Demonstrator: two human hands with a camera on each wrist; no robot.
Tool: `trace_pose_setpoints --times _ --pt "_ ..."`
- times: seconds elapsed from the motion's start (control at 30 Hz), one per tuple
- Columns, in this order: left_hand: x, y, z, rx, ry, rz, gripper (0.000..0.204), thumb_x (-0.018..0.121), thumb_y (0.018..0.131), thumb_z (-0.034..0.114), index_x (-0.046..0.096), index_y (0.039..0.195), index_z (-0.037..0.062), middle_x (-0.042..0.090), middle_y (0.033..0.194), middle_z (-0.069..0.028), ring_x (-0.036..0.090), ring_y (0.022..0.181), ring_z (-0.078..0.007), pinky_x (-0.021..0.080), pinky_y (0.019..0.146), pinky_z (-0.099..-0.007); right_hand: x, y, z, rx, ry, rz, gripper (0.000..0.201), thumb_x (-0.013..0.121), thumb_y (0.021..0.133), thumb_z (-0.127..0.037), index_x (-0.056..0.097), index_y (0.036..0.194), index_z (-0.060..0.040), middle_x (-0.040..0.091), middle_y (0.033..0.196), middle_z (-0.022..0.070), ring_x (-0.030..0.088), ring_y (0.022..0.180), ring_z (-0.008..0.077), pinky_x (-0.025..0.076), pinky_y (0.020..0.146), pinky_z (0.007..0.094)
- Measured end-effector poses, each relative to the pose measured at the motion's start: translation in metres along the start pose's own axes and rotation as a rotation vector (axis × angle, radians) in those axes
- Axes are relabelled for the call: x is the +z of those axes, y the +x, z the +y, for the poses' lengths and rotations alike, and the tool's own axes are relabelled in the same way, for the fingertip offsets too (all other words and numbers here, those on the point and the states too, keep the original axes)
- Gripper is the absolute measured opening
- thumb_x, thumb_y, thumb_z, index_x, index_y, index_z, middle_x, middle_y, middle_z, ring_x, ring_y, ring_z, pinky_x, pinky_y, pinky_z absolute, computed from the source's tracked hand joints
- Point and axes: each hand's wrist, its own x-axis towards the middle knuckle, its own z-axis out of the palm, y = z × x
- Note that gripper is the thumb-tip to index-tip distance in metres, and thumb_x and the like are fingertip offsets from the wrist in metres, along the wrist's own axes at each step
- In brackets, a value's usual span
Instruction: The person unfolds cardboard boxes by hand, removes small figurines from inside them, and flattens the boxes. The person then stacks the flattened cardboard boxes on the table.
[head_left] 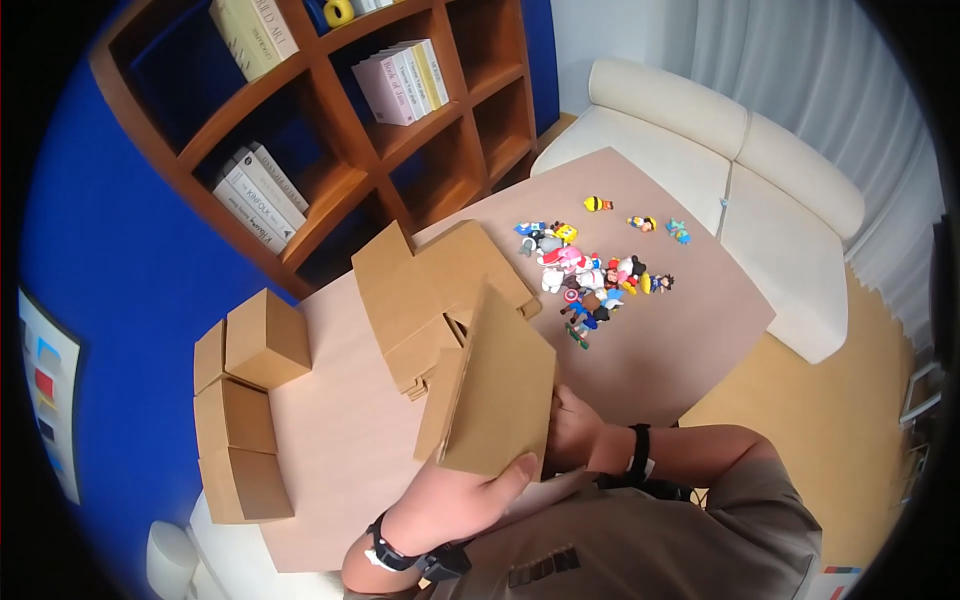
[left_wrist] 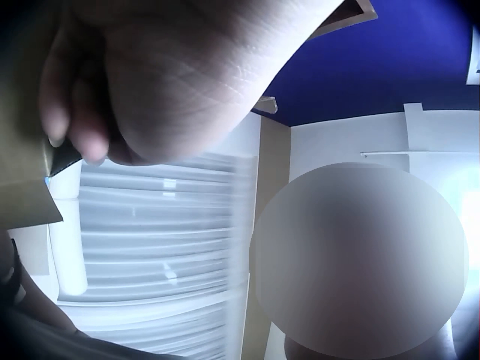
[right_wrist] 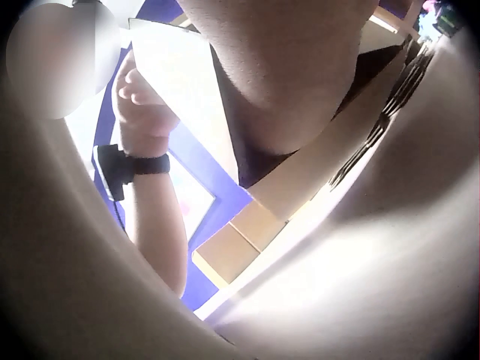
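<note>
"Head view — where's the cardboard box (head_left: 505,385)?"
"Held up before the person's torso (head_left: 640,540), near the flattened cardboard (head_left: 455,258); the left hand (head_left: 465,505) grips its lower end."
"And the right hand (head_left: 576,430)?"
"At its side — fingers hidden, so I can't tell their grip."

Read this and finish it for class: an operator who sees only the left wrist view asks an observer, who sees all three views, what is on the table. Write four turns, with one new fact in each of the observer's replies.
Operator: I see the left hand at a box. What is on the table beyond it?
Observer: A cluster of small toys lies beyond the box, toward the right.
Operator: And at the table's left end?
Observer: The head view shows several cartons grouped there.
</note>
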Motion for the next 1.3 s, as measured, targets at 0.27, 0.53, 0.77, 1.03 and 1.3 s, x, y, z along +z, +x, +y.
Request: trace_pose_setpoints --times 0.27,0.53,0.77,1.03,1.3 --pt "-0.011 -0.03 0.004 -0.435 -0.289 -0.159 0.02 0.057 0.106 0.013 0.069 0.097 0.0 0.069 0.072 -0.0012 0.063 0.06 -0.0083 0.052 0.058 -0.0259 -0.028 -0.012 0.013 -0.145 -0.075 -0.123 0.028 0.065 0.084 -0.022 0.073 0.11 -0.0155 0.068 0.102 -0.0043 0.061 0.095 0.0116 0.046 0.077 0.0327" --pt "-0.03 -0.101 -0.042 -0.428 -0.273 0.118 0.021 0.062 0.103 0.014 0.069 0.114 -0.0023 0.073 0.086 -0.0085 0.067 0.073 -0.015 0.052 0.063 -0.0266 -0.067 0.003 0.011 0.142 -0.015 0.056 0.02 0.064 0.089 -0.015 0.072 0.108 -0.0134 0.06 0.086 -0.0018 0.063 0.071 0.0139 0.049 0.054 0.0294" --pt "-0.02 -0.076 -0.024 -0.14 -0.054 0.018 0.022 0.061 0.107 0.015 0.068 0.117 -0.0027 0.072 0.086 -0.0074 0.068 0.074 -0.0159 0.053 0.063 -0.0274 -0.062 0.024 0.008 0.406 0.319 -0.252 0.01 0.067 0.092 -0.014 0.069 0.099 -0.0074 0.069 0.08 0.0072 0.07 0.07 0.0272 0.055 0.057 0.0417" --pt "0.011 -0.036 0.006 0.118 0.09 -0.132 0.02 0.057 0.108 0.013 0.069 0.112 -0.0022 0.072 0.082 -0.0079 0.068 0.073 -0.0181 0.054 0.066 -0.0309 -0.035 0.024 0.007 0.369 1.351 -0.212 0.052 0.072 0.1 -0.019 0.056 0.147 -0.0051 0.057 0.15 0.0179 0.056 0.136 0.0295 0.047 0.111 0.0419" --pt "0.003 -0.039 0.0 -0.249 -0.356 -0.193 0.016 0.059 0.102 0.007 0.071 0.1 -0.0026 0.074 0.084 -0.0062 0.068 0.072 -0.012 0.052 0.061 -0.0247 -0.013 0.008 -0.01 0.048 1.317 -0.314 0.049 0.071 0.096 -0.02 0.059 0.142 -0.0047 0.059 0.143 0.0216 0.06 0.128 0.0353 0.05 0.106 0.0442"
